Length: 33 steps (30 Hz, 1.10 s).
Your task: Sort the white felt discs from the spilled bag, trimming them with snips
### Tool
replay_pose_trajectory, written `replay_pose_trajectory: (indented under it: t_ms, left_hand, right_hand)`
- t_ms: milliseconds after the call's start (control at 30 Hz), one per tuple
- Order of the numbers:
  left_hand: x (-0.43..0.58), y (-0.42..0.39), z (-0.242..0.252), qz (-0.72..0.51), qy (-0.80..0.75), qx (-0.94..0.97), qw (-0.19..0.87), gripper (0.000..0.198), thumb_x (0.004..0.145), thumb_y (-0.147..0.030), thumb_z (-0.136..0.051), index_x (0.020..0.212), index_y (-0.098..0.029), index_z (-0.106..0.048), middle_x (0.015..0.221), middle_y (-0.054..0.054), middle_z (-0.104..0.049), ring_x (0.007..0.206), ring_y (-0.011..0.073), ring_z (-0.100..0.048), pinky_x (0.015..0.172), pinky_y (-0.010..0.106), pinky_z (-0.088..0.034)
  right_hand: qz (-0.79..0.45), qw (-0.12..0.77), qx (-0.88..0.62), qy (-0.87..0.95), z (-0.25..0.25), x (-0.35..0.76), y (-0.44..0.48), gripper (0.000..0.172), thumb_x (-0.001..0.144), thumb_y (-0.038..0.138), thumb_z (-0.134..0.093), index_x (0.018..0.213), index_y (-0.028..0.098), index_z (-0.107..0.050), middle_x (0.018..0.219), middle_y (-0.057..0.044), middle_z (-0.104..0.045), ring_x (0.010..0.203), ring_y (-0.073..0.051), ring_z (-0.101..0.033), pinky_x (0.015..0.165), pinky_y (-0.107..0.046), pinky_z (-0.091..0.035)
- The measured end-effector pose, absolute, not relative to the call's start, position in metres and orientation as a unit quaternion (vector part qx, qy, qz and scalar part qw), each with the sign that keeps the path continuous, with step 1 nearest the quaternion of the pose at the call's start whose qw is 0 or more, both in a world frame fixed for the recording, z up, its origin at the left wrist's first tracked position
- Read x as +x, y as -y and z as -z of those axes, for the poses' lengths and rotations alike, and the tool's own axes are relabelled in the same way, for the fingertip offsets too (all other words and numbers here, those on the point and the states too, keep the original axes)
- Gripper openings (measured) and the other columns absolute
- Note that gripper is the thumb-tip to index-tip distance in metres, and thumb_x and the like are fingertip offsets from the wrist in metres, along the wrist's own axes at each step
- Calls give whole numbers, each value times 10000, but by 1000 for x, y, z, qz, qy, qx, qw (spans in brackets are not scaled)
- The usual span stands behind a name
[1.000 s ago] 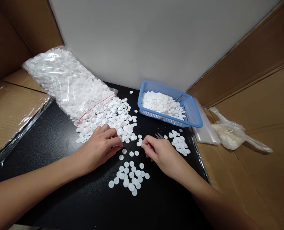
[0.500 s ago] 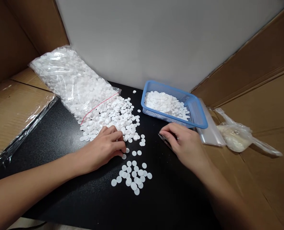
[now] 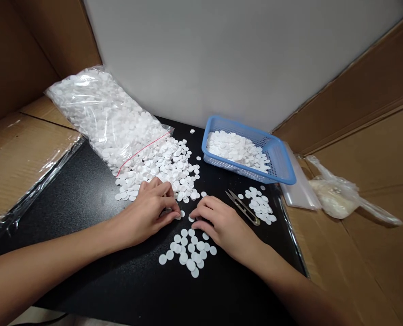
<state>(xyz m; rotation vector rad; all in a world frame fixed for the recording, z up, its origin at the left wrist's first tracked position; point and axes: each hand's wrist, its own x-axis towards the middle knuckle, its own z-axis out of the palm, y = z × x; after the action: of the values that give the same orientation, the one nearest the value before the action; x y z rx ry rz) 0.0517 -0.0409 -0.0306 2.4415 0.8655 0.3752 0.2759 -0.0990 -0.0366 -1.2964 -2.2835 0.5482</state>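
Note:
My left hand [image 3: 157, 206] is closed, its thumb and fingertips pinching a small round white disc [image 3: 179, 217] at the lower edge of the disc heap [image 3: 167, 165]. Another loose disc [image 3: 183, 213] lies right by these fingertips. Across from it, my right hand [image 3: 218, 222] rests low over the black tabletop, thumb and fingers apart. A single disc [image 3: 191, 219] shows flat at its fingertips. Below both hands lies a scattered group of discs [image 3: 191, 247]. Metal thread snips [image 3: 243, 207] lie to the right of my right hand, beside a smaller pile of discs [image 3: 261, 206].
A large clear bag [image 3: 99, 113] of discs spills from its red-striped mouth at left. At the back, a blue basket [image 3: 283, 170] holds more discs. Flat plastic bags [image 3: 299, 185] and a knotted bag [image 3: 335, 197] lie right. Cardboard and a grey wall [image 3: 201, 59] surround the table.
My right hand has moved left and down from beside the snips to the loose discs, uncovering the snips and the right-hand pile. My left hand has closed on a disc near where it was.

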Motion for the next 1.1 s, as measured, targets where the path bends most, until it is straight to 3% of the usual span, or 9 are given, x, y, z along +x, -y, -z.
replay_pose_trajectory:
  t_ms: [233, 400, 567, 667, 833, 967, 1100]
  left_hand:
    - [56, 39, 31, -108, -380, 865, 309, 175, 936, -257, -620, 806, -220, -731, 914, 35, -530, 921, 241, -422, 838, 424, -301]
    - [56, 42, 30, -140, -367, 876, 280, 133, 906, -261, -666, 799, -219, -732, 900, 35, -530, 919, 238, -424, 820, 410, -301]
    - [51, 43, 28, -131, -228, 929, 262, 93, 869, -238, -728, 777, -231, -737, 891, 22, -529, 899, 211, -440, 779, 354, -290]
    - [50, 39, 31, -138, -214, 936, 241, 48, 868, -241, -739, 821, -234, -734, 875, 14, -544, 883, 204, -444, 763, 339, -282]
    - [56, 36, 41, -170, -247, 947, 113, 87, 860, -190, -741, 939, -222, -721, 896, 29, -561, 893, 221, -430, 741, 343, -263]
    - [60, 35, 41, -177, -208, 961, 52, 45, 908, -222, -688, 890, -193, -717, 852, 34, -555, 879, 229, -428, 738, 357, -257]
    - [60, 36, 36, -159, -158, 975, -5, 60, 921, -192, -659, 882, -155, -688, 851, 43, -562, 891, 239, -436, 744, 372, -259]
  right_hand:
    - [-93, 140, -427, 888, 40, 278, 105, 196, 981, 99, -487, 904, 189, -643, 884, -58, -623, 816, -188, -569, 698, -301, -495]
    - [8, 82, -427, 901, 32, 269, 114, 217, 885, -17, -515, 855, 155, -645, 836, -73, -606, 767, -213, -551, 663, -328, -469]
    - [60, 88, -442, 891, 34, 260, 118, 242, 821, -59, -517, 761, 152, -620, 765, -66, -594, 709, -210, -543, 632, -332, -461]
    - [-15, 144, -468, 872, 40, 263, 113, 231, 838, -39, -525, 763, 158, -621, 770, -56, -609, 717, -195, -568, 635, -310, -473]
    - [-289, 282, -555, 727, 37, 280, 96, 125, 826, 87, -619, 802, 193, -680, 708, 15, -637, 609, -124, -579, 571, -238, -469]
    - [-343, 287, -595, 667, 25, 290, 90, 77, 827, 189, -637, 800, 199, -708, 664, 18, -640, 605, -135, -573, 567, -249, -453]
    - [-370, 234, -551, 710, 20, 292, 94, 107, 836, 137, -624, 775, 199, -686, 716, 15, -635, 625, -123, -568, 579, -238, -444]
